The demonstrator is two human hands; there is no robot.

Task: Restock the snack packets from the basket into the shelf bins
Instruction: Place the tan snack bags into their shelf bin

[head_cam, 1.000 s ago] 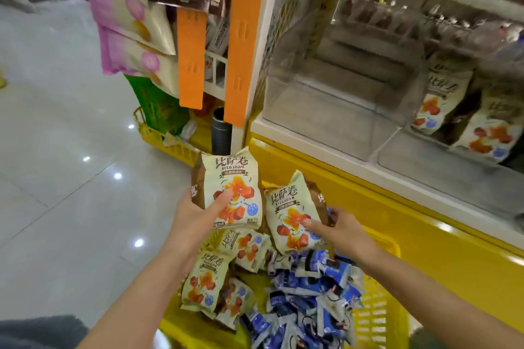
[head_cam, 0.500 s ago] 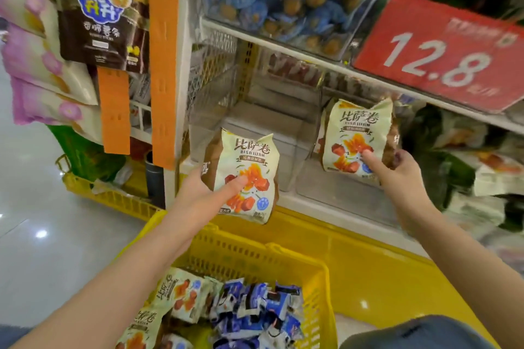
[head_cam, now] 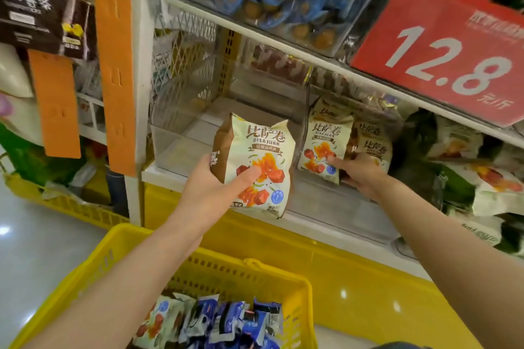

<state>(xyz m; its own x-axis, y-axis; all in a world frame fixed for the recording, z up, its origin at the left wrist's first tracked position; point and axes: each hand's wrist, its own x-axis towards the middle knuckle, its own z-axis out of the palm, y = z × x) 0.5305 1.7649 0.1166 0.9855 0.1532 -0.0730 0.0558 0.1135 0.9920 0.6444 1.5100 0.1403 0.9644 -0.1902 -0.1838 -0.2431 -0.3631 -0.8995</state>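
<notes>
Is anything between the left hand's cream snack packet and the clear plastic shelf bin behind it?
Nothing visible. The left hand holds the cream snack packet before the clear plastic shelf bin, whose opening looks free; the right hand holds another packet in the neighbouring bin.

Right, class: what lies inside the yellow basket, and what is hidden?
Inside the yellow basket lie blue snack packets and cream packets with red-orange pictures, piled together. The left forearm and the frame's edge cover the rest, so its floor is unseen.

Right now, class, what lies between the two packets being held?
Head view: only the clear bin divider separates the left Bisajuan packet, in the left hand, from the right Bisajuan packet, in the right hand.
</notes>
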